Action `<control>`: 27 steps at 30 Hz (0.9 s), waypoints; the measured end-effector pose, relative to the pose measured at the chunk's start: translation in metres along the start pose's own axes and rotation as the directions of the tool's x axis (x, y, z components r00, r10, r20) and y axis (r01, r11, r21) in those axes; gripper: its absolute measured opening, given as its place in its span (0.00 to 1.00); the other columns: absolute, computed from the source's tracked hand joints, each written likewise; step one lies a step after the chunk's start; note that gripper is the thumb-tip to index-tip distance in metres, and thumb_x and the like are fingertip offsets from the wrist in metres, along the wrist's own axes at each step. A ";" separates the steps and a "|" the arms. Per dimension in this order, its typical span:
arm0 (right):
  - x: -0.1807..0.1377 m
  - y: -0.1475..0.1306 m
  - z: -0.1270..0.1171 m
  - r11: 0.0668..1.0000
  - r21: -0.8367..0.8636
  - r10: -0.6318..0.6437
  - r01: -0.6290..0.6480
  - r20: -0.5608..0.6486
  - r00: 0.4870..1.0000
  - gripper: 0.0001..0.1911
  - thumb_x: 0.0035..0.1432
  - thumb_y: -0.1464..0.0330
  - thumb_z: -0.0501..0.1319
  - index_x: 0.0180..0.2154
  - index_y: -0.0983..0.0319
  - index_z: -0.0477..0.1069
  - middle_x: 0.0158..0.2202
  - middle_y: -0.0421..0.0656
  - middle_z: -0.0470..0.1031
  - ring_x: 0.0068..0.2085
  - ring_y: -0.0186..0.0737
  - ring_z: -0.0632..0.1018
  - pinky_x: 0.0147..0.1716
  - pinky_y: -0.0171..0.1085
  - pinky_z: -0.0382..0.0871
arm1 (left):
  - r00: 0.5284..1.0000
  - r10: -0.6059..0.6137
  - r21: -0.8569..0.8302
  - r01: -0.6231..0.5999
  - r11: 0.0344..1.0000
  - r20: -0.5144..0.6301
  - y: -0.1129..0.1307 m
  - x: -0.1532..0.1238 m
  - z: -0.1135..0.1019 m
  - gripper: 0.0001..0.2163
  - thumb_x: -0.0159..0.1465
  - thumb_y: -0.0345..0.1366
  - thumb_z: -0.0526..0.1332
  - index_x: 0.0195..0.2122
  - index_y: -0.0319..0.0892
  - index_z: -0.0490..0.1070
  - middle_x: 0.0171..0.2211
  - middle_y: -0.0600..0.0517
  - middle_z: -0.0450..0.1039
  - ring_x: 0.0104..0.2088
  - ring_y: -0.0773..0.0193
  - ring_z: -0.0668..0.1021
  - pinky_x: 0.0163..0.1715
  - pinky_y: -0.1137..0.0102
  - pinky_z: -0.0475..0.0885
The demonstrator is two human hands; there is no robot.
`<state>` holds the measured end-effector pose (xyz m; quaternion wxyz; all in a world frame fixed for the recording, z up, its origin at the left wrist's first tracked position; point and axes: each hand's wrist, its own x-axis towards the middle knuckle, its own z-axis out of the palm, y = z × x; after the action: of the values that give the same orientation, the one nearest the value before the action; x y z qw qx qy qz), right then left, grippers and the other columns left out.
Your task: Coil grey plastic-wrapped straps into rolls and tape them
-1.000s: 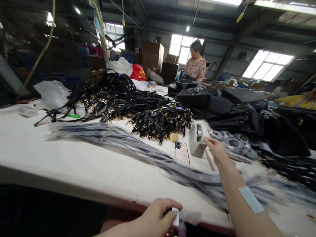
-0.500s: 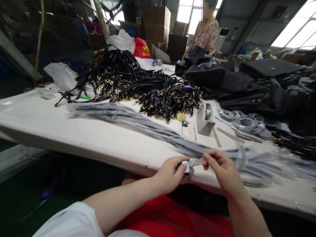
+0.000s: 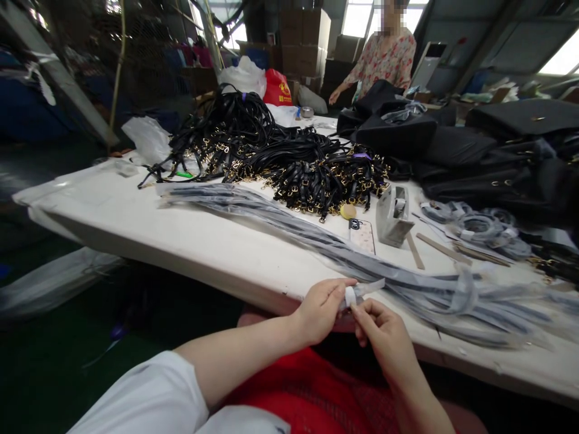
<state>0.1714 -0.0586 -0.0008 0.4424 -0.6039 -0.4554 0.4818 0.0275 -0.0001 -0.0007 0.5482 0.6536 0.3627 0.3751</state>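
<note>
A: What do the hands do nearest the camera?

B: The left hand (image 3: pixel 319 310) pinches the end of a wrapped strap (image 3: pixel 362 290) at the worktop's near edge, and the right hand (image 3: pixel 382 331) touches the same end with its fingertips; whether it grips is unclear.

A: And the surface itself?

B: The worktop (image 3: pixel 217 241) is white and long. A sheaf of plastic-sleeved straps (image 3: pixel 289 226) runs across it from left to right. Just behind lie a phone (image 3: pixel 363 236), a grey tape dispenser (image 3: pixel 392 216) and some flat wooden sticks (image 3: pixel 414 250).

A: Farther back?

B: A heap of black straps with gold buckles (image 3: pixel 271 157), and black bags (image 3: pixel 474 150) stacked on the right.

A: The room?

B: A person in a floral top (image 3: pixel 384 57) stands at the far side. Cardboard boxes (image 3: pixel 303 36) are stacked by bright windows (image 3: pixel 357 18), under a dark roof.
</note>
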 end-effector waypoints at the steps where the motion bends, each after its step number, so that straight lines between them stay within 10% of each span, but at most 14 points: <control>1: 0.000 0.000 0.001 1.000 -0.001 -0.007 0.007 0.006 1.000 0.23 0.54 0.49 0.64 0.24 0.60 0.65 0.16 0.36 0.67 0.19 0.30 0.66 0.19 0.31 0.59 | 1.000 0.004 0.002 -0.004 1.000 -0.008 0.000 0.001 -0.001 0.21 0.69 0.42 0.49 0.52 0.35 0.73 0.37 0.45 0.79 0.37 0.59 0.79 0.42 0.65 0.74; 10: 0.000 0.000 0.012 0.986 0.167 -0.029 0.029 0.000 1.000 0.21 0.52 0.50 0.66 0.30 0.63 0.73 0.23 0.40 0.74 0.25 0.37 0.74 0.28 0.35 0.69 | 0.940 0.320 0.211 -0.291 0.933 -0.120 0.014 -0.011 0.002 0.17 0.71 0.37 0.48 0.51 0.38 0.73 0.38 0.44 0.77 0.41 0.60 0.78 0.45 0.68 0.72; 16: 0.004 0.004 0.021 0.989 0.148 0.034 -0.018 -0.111 0.993 0.24 0.46 0.47 0.67 0.26 0.63 0.73 0.15 0.37 0.67 0.14 0.30 0.63 0.13 0.31 0.53 | 0.901 0.434 0.215 -0.422 0.881 -0.012 0.004 -0.019 0.008 0.17 0.71 0.35 0.48 0.55 0.45 0.70 0.45 0.43 0.70 0.38 0.63 0.77 0.41 0.68 0.75; 20: 0.003 0.004 0.018 0.906 0.424 0.022 0.007 -0.064 0.998 0.22 0.44 0.50 0.68 0.23 0.62 0.72 0.10 0.32 0.55 0.13 0.26 0.54 0.13 0.29 0.44 | 0.872 0.490 0.185 -0.480 0.857 -0.007 -0.005 -0.015 0.013 0.18 0.71 0.34 0.47 0.59 0.49 0.65 0.48 0.44 0.67 0.42 0.61 0.77 0.45 0.66 0.75; 23: -0.003 0.006 0.015 0.775 0.632 -0.065 0.004 0.074 0.995 0.21 0.46 0.51 0.67 0.27 0.63 0.75 0.11 0.30 0.51 0.13 0.25 0.53 0.15 0.28 0.49 | 0.876 0.481 0.195 -0.477 0.857 0.030 -0.015 -0.014 0.014 0.18 0.70 0.34 0.48 0.59 0.53 0.64 0.59 0.44 0.59 0.41 0.64 0.77 0.49 0.64 0.74; 27: -0.007 -0.002 -0.008 0.867 0.499 -0.083 0.006 0.133 0.988 0.20 0.45 0.55 0.71 0.35 0.64 0.77 0.23 0.41 0.73 0.23 0.32 0.72 0.28 0.33 0.67 | 0.843 0.534 0.274 -0.530 0.802 0.066 -0.037 -0.018 0.004 0.22 0.69 0.37 0.50 0.65 0.53 0.55 0.66 0.44 0.50 0.56 0.54 0.72 0.57 0.59 0.70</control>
<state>0.1781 -0.0658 0.0038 0.5583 -0.4210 -0.3621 0.6164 0.0209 -0.0130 -0.0393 0.3197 0.7973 0.2185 0.4630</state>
